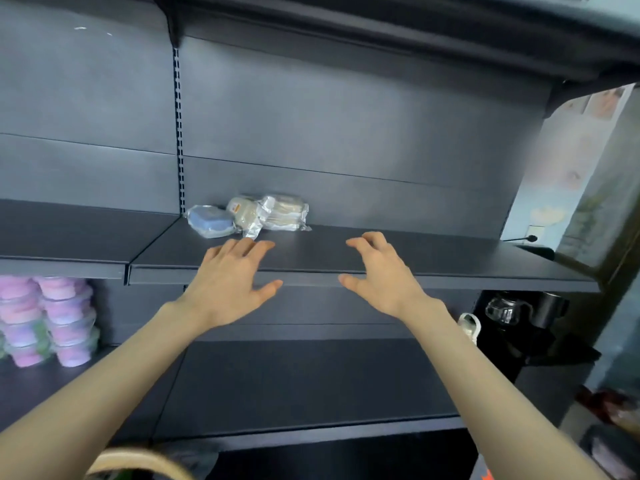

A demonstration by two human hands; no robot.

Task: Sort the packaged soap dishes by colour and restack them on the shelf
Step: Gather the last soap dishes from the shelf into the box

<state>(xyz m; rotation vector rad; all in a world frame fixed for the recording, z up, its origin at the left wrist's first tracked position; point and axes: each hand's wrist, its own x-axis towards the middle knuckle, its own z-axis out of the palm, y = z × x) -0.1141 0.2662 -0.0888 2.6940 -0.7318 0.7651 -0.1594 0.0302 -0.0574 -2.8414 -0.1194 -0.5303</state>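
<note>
Left hand (232, 285) and right hand (381, 275) spread wide, empty, over shelf (450, 258) front edge; soap dishes (249, 216) untouched

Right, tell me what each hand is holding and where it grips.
Nothing is held. The left hand and right hand are both open and empty, fingers spread over the shelf's front edge, short of the packaged soap dishes.

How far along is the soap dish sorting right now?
Partly done at most: the beige soap dishes sit stacked at the back of the shelf, and a blue soap dish lies beside them. Nothing is in hand: the left hand and right hand hover open, empty. Any further packs are out of view.
</note>
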